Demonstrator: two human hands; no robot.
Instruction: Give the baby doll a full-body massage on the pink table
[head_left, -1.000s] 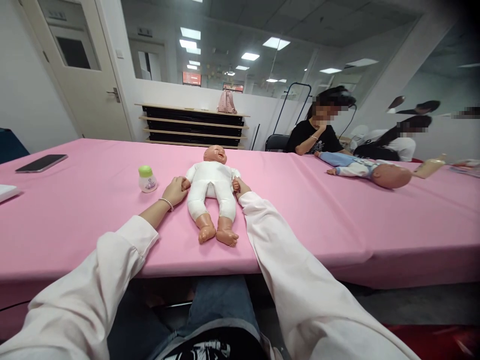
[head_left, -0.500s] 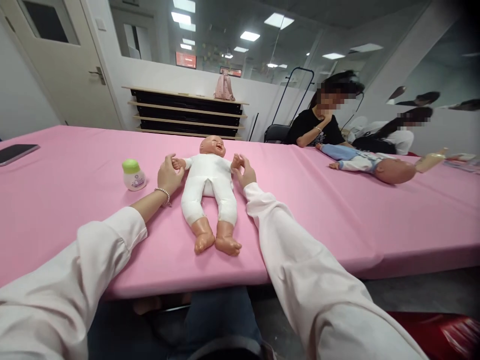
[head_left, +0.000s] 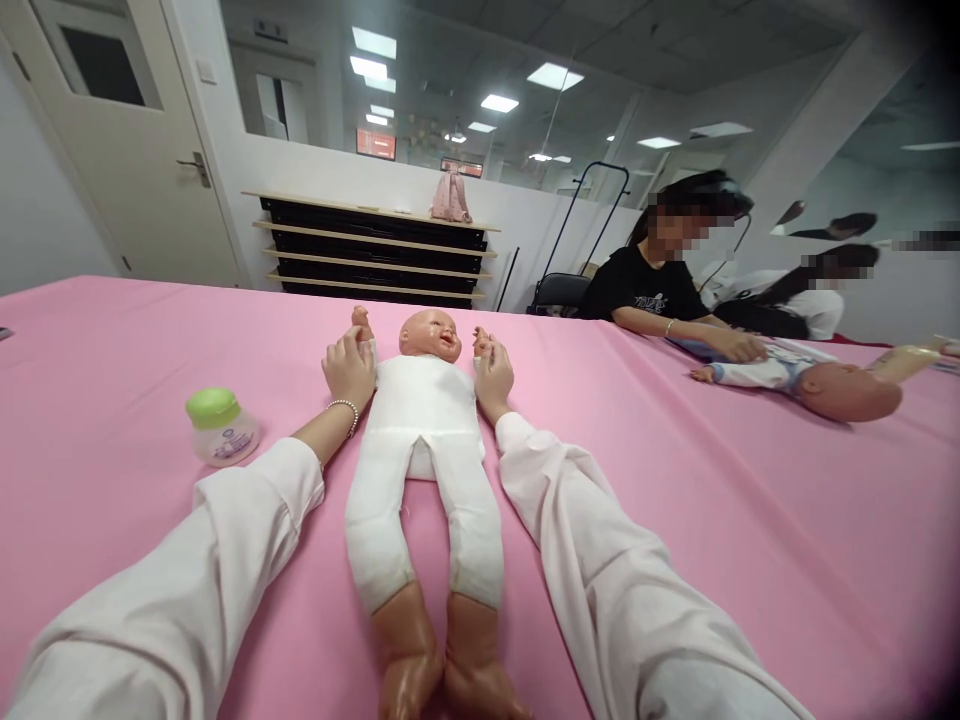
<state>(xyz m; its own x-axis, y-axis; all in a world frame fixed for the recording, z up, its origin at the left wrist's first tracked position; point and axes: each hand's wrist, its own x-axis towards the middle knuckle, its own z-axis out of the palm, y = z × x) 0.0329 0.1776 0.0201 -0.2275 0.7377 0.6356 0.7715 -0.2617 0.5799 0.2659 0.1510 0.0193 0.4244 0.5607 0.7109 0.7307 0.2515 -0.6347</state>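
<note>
The arms of the doll (head_left: 424, 405) have swung up beside its head. On our worktop (head_left: 112, 400) we see a green-capped bottle (head_left: 222, 428), label illegible; our left grip (head_left: 350, 370) clasping one arm; the bald, white-bodied doll lying face-up; our right grip (head_left: 493, 380) clasping the other.

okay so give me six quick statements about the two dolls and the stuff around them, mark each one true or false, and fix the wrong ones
1. The white doll lies on its back on the pink tablecloth. True.
2. The left hand and right hand each hold one of its arms. True.
3. The green-lidded jar lies on its side. False: it stands upright.
4. The camera wearer's beaded bracelet is on the right wrist. False: it is on the left.
5. A co-worker's hand is at the second doll. True.
6. The pink backpack is on the tablecloth. False: it sits atop the shelves.
</note>
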